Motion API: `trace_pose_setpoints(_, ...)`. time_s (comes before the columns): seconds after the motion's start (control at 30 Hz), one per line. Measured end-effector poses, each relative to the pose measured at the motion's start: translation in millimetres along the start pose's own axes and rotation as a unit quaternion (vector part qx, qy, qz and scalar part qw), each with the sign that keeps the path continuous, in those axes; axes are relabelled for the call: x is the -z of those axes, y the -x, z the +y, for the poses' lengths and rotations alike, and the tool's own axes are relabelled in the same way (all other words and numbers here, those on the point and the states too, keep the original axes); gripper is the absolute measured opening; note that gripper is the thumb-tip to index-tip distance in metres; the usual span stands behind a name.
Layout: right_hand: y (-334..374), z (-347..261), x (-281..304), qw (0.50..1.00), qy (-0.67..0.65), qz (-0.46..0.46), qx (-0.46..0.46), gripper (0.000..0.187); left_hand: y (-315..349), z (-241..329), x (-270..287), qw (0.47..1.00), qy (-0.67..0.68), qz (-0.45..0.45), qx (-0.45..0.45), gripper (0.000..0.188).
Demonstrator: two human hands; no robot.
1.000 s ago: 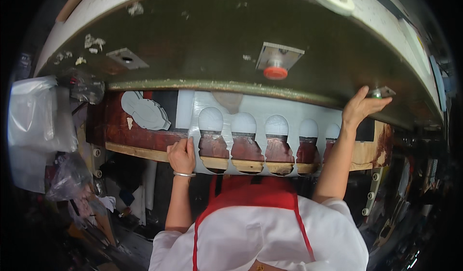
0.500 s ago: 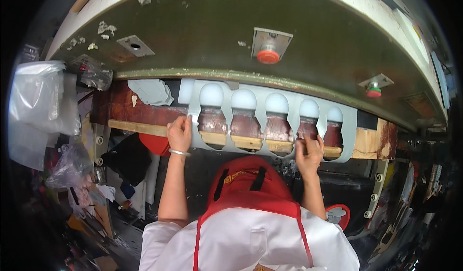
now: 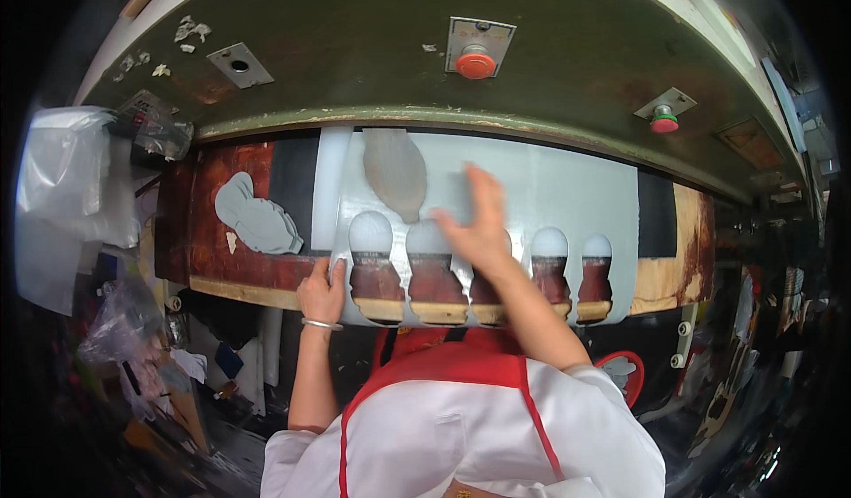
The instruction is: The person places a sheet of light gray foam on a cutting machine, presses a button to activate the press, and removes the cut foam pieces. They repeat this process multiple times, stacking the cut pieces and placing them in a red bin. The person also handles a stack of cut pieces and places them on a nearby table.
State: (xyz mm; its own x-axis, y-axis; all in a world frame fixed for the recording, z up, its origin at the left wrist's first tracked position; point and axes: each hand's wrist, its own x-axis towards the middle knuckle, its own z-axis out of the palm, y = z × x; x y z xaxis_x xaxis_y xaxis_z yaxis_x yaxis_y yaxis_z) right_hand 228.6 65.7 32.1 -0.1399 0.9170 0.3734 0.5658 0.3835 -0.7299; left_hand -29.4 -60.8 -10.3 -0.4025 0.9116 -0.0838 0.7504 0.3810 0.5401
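A wide pale grey sheet (image 3: 576,188) lies on the worktable, with a row of several sole-shaped cut-outs along its near side. Dark red and wooden table surface shows through these holes. My left hand (image 3: 322,292), with a bangle at the wrist, has its fingers closed at the sheet's left near edge. Above the middle of the sheet is my right hand (image 3: 483,232), slightly blurred, thumb and fingers apart and nothing visible in it. To its left lies a flat grey-brown, sole-shaped piece (image 3: 394,170) on the sheet.
A green machine beam (image 3: 355,54) spans the far side, bearing a red button (image 3: 476,62) and a green one (image 3: 663,120). Cut grey offcuts (image 3: 257,219) rest on the table's left. Clear plastic bags (image 3: 71,205) hang farther left. A red-rimmed container (image 3: 628,374) stands below right.
The sheet has come toward me, baring its uncut far part and the sole-shaped piece. My right hand has left the near edge and moved forward and left. My left hand remains at the edge.
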Motion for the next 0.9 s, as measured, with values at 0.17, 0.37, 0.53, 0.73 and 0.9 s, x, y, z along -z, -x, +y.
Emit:
trace_pose_setpoints(0.17,28,-42,-80,0.996,0.075,-0.050,-0.013,0.088,48,-7,3,0.995,-0.085,0.037,-0.040,0.025)
trace_pose_setpoints(0.37,41,-33,-21,0.901,-0.362,-0.083,-0.223,0.086,85,-24,6,0.994,-0.062,0.044,-0.079,0.024)
trace_pose_setpoints(0.53,37,-8,51,0.974,-0.156,-0.116,-0.114,0.090,84,-24,6,0.993,-0.051,0.042,-0.094,0.020)
trace_pose_setpoints(0.73,26,35,43,0.988,-0.012,-0.151,0.033,0.101,60,-14,4,0.994,-0.041,0.046,-0.092,0.021)
trace_pose_setpoints(0.9,-16,48,68,0.999,0.025,-0.019,-0.017,0.097,19,0,-2,0.991,-0.045,0.080,-0.098,0.024)
